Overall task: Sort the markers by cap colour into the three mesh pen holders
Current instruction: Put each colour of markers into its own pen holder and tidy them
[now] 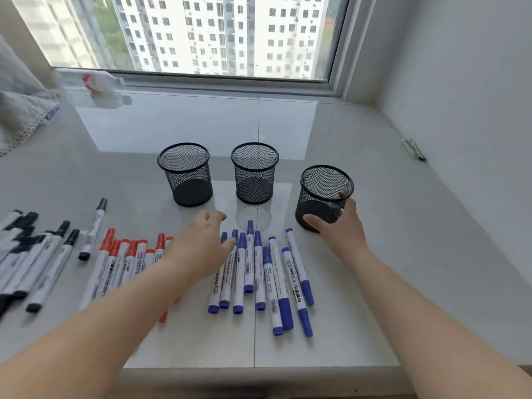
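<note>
Three empty black mesh pen holders stand on the white sill: the left holder (185,174), the middle holder (254,172) and the right holder (325,194). My right hand (342,228) grips the right holder from the near side, thumb on its lower wall. Several blue-capped markers (259,272) lie in a fan in front of the middle holder. Several red-capped markers (123,260) lie to their left, partly under my left forearm. Several black-capped markers (43,254) lie at the far left. My left hand (201,243) hovers over the upper ends of the blue markers with relaxed fingers, holding nothing.
A window runs along the back of the sill, with a white wall on the right. A plastic bottle (95,80) lies by the window frame at the back left, beside grey cloth (20,110). A small dark object (414,149) lies near the right wall.
</note>
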